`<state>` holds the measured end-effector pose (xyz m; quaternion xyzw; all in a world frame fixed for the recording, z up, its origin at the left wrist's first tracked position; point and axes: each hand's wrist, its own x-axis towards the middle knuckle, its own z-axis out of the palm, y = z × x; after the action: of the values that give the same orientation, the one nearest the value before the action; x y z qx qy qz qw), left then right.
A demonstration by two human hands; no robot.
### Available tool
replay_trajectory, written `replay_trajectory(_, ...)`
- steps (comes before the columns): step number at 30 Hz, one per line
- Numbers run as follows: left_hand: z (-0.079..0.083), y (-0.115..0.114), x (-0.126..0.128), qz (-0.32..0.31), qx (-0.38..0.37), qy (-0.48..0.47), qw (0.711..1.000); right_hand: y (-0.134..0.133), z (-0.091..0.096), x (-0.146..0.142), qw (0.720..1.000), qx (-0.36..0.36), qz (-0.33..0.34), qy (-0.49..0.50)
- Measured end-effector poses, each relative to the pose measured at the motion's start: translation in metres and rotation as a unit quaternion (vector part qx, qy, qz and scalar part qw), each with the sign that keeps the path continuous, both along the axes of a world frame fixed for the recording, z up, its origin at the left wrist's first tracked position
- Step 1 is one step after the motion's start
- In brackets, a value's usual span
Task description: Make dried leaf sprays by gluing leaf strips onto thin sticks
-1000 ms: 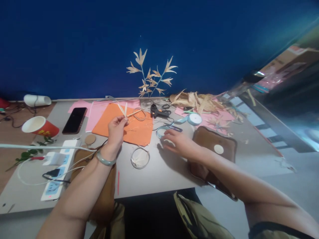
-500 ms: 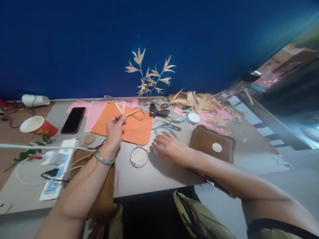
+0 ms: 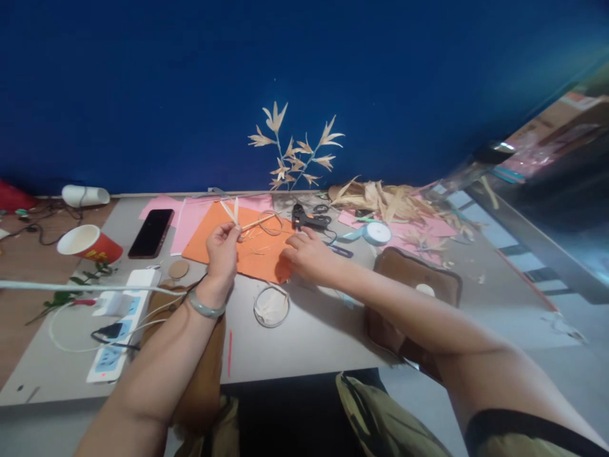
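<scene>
My left hand is pinched around the base of pale dried-husk petals, which spread upward in a V. A thin light stick extends right from those fingertips, above an orange sheet. My right hand hovers over the right edge of this sheet, its fingers bent and apart, with nothing visible in them. Just beyond it lies a black glue gun. A round ring-edged dish with pale scraps sits nearer to me. Branches of husk flowers stand against the wall.
On the right are a blue ribbon roll, a pile of dried husks and a brown padded item. To the left lie a phone, a tilted red paper cup and a power strip with cables.
My right hand has moved forward and slightly left, from beside the blue ring to the orange sheet's edge. My left hand keeps its pinch on the petals. The view has shifted slightly.
</scene>
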<state>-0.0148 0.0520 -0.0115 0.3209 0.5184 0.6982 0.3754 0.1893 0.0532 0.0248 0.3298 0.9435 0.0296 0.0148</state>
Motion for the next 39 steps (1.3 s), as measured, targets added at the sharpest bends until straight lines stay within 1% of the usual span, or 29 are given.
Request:
replay_trajectory(3,0.001,0.001,-0.001,-0.006,0.005,-0.002,1.0,0.021,-0.002,-0.015,1.0,-0.025,-0.007,0.017)
replay_trajectory(6,0.002,0.001,-0.002,-0.002,0.004,-0.003,1.0,0.035,-0.002,-0.027,0.998,0.012,-0.006,0.067)
replay_trajectory(8,0.003,0.001,-0.002,0.0,0.005,-0.006,1.0,0.037,0.002,-0.032,0.995,0.043,-0.005,0.092)
replay_trajectory(10,0.004,0.001,-0.003,-0.002,0.004,-0.014,1.0,0.033,0.007,-0.033,0.994,0.044,-0.006,0.099)
replay_trajectory(14,0.003,0.002,-0.002,-0.009,0.008,-0.024,1.0,0.015,0.01,-0.025,0.996,-0.012,0.004,0.092)
replay_trajectory(18,0.0,0.005,-0.002,-0.014,0.007,-0.02,1.0,-0.003,0.001,-0.005,0.992,-0.074,0.039,0.094)
replay_trajectory(20,-0.002,0.005,-0.002,-0.02,0.003,-0.019,1.0,-0.01,-0.005,0.007,0.99,-0.095,0.045,0.093)
replay_trajectory(24,-0.004,0.005,-0.001,-0.031,-0.001,-0.02,0.999,-0.018,-0.011,0.028,0.991,-0.104,0.014,0.078)
replay_trajectory(27,-0.004,0.004,0.0,-0.029,-0.009,-0.022,0.999,-0.019,-0.009,0.037,0.992,-0.098,-0.008,0.073)
replay_trajectory(30,-0.005,0.003,0.001,-0.024,-0.024,-0.021,0.999,-0.019,-0.002,0.037,0.993,-0.098,-0.008,0.065)
replay_trajectory(34,-0.008,0.004,0.001,-0.027,-0.04,-0.025,0.999,-0.016,0.01,0.026,0.994,-0.1,-0.002,0.034)
replay_trajectory(39,-0.008,0.003,0.002,-0.042,-0.036,-0.039,0.998,-0.011,0.021,0.009,0.996,-0.073,-0.039,0.016)
